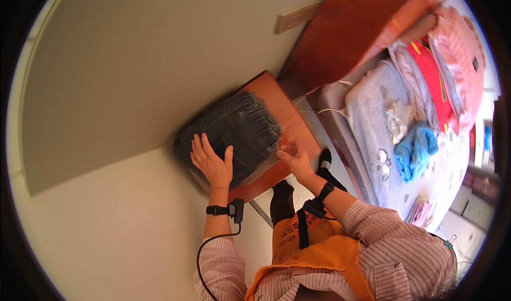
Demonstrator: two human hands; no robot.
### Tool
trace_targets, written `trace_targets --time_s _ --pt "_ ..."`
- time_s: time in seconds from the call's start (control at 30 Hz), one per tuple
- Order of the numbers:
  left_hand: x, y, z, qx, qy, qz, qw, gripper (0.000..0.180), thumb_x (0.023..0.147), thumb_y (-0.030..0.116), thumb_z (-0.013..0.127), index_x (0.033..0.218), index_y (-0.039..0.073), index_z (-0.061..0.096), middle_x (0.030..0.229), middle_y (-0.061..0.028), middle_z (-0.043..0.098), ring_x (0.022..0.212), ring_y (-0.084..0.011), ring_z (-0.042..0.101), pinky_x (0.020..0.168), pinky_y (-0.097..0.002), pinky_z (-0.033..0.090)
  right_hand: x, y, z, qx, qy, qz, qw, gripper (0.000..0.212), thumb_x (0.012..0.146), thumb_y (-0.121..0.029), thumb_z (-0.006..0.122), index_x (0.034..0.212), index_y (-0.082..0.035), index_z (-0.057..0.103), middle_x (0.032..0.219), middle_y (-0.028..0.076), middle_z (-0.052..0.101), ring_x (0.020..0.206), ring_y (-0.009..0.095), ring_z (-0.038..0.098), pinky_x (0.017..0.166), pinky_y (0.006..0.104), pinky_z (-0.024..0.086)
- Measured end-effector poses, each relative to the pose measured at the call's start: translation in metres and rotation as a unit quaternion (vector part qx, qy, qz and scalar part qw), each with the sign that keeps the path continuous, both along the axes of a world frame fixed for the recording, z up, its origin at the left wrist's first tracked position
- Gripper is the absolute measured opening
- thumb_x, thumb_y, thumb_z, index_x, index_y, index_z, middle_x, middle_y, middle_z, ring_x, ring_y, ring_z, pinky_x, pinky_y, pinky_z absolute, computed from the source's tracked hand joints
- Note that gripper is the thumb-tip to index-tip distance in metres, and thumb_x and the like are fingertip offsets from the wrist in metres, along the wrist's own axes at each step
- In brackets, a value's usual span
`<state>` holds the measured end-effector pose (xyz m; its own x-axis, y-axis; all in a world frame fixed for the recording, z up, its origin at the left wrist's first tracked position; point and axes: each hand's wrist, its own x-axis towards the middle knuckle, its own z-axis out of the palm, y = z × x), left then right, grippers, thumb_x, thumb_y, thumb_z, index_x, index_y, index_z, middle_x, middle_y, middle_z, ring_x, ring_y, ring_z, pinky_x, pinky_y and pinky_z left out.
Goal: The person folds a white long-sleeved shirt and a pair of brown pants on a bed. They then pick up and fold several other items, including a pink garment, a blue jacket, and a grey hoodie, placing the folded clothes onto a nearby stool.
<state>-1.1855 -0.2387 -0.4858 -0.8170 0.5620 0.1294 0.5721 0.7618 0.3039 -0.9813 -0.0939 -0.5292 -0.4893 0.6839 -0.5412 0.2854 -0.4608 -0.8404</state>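
- The left grip point(214, 165) lies spread, palm down, on a dark garment point(234, 125), hiding part of it.
- The right grip point(295, 160) is half curled at the garment's frayed end; blur leaves me unable to tell whether it pinches anything.
- The garment lies flat and folded on a reddish-brown desk point(293, 120), beneath the left grip and left of the right one.
- A pale wall point(133, 77) stands beyond and left of the left grip, bounding the desk there.
- Ahead of the right grip rises a brown headboard point(340, 35).
- Right of the right grip, across a narrow gap, is a bed point(370, 125) carrying a blue cloth point(412, 154), a whitish cloth point(399, 121) and a pink pillow point(455, 61).
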Motion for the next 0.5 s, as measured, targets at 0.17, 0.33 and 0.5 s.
trace_targets --time_s 0.17,0.33,0.5 --pt "0.009 0.020 -0.061 -0.127 0.033 -0.011 0.991 0.085 0.088 0.057 0.060 0.152 0.011 0.029 0.159 -0.0192 0.023 0.145 -0.0391 0.023 0.111 -0.0636 0.020 0.092 0.001 0.008 -0.037 -0.117 0.154 0.980 0.040 0.084 -0.019 0.075 0.117 -0.002 0.060 0.092 0.008 0.069 0.085 0.017 0.064 0.076 0.0304 0.051" --pt "0.015 0.021 -0.071 -0.143 0.045 -0.012 0.989 0.090 0.084 0.057 0.065 0.153 0.013 0.027 0.160 -0.0174 0.021 0.146 -0.0386 0.023 0.113 -0.0621 0.020 0.181 -0.008 0.027 -0.054 -0.154 0.251 0.954 0.029 0.089 -0.012 0.068 0.115 -0.001 0.061 0.086 0.005 0.070 0.079 0.012 0.063 0.074 0.0275 0.050" --pt "0.020 0.022 -0.050 -0.189 0.010 0.002 0.982 0.077 0.094 0.053 0.055 0.153 0.013 0.027 0.159 -0.0163 0.023 0.144 -0.0384 0.025 0.110 -0.0613 0.027 0.238 -0.004 0.034 -0.034 -0.120 0.221 0.967 0.029 0.088 -0.014 0.068 0.114 -0.002 0.061 0.085 0.005 0.069 0.080 0.012 0.063 0.074 0.0277 0.050"
